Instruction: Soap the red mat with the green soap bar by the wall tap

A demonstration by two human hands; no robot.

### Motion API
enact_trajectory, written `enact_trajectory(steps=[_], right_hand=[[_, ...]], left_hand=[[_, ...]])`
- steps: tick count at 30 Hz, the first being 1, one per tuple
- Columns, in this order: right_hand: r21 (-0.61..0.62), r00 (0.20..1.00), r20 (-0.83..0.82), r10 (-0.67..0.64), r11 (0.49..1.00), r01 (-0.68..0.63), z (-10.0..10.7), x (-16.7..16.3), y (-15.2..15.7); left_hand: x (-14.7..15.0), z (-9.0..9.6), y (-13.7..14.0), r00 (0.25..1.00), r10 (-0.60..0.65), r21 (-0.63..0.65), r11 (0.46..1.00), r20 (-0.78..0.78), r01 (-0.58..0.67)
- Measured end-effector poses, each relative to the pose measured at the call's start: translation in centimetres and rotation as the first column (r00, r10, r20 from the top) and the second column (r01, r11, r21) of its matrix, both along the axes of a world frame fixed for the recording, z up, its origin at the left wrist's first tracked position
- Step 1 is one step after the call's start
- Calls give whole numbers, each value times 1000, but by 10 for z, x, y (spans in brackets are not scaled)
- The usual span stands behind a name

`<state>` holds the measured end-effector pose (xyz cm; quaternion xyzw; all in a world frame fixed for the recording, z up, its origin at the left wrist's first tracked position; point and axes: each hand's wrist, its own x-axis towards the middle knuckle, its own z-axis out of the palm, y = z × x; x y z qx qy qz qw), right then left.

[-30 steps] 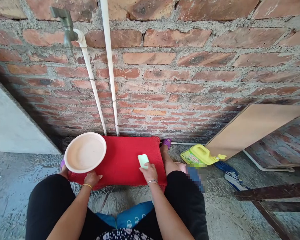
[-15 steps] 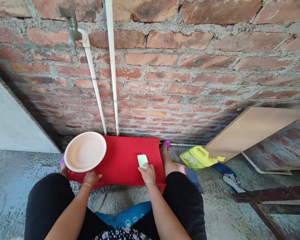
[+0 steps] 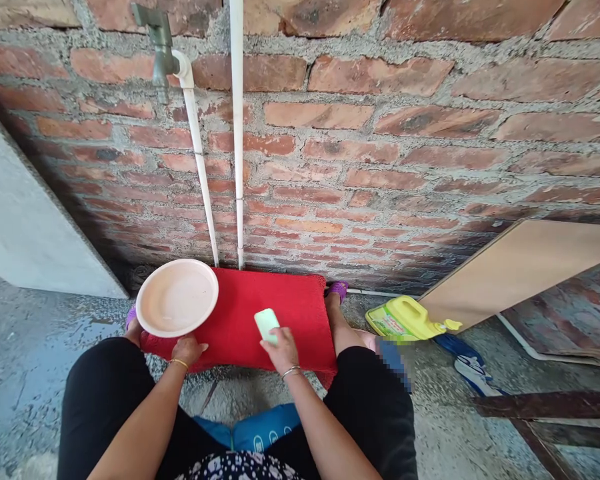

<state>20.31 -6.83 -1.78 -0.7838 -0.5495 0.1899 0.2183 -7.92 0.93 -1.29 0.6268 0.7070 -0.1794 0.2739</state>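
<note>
A red cloth (image 3: 275, 293) lies spread over a low flat surface in front of my knees. My left hand (image 3: 189, 348) is closed at its near edge, just below the basin, with the thumb pointing right and the other fingers mostly hidden. On the cloth's left end rests a pale pink basin (image 3: 177, 300) with what looks like shallow water inside. My right hand (image 3: 281, 350) grips a pale green rectangular block (image 3: 266, 325) with rounded corners, over the middle of the cloth. Whether this block is a brush or soap, I cannot make out.
A brick wall with a tap (image 3: 161, 53) and white pipes (image 3: 237, 133) rises behind the cloth. To the right are a yellow jug (image 3: 405, 319), a leaning board (image 3: 520, 267), a shoe (image 3: 475, 373) and a dark wooden frame (image 3: 545, 405). A grey slab (image 3: 35, 213) leans at left.
My right hand has moved left over the cloth with the pale green block. My left hand keeps its place by the basin. The whole view has shifted slightly.
</note>
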Motion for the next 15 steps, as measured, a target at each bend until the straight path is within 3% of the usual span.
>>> enact_trajectory(steps=[3,6,10,13,15], right_hand=[[-84,932,23,363,929,-360,-8,-43,-6],[-188,880,46,473,869,-457,-11,-57,-8],[-167,941,55,334,932,-321,-7,-22,-4],[-101,994,48,96,991,-91,-6,15,-3],[-48,996,33,-78,996,80,-6,31,-1]], left_hand=[[0,0,0,1000,11,1,1000,10,-11],[0,-1,0,1000,16,5,1000,13,-17],[1,1,1,1000,-17,-2,1000,-5,17],[2,3,-1,1000,-2,0,1000,-4,2],[3,4,-2,1000,23,20,1000,1,-23]])
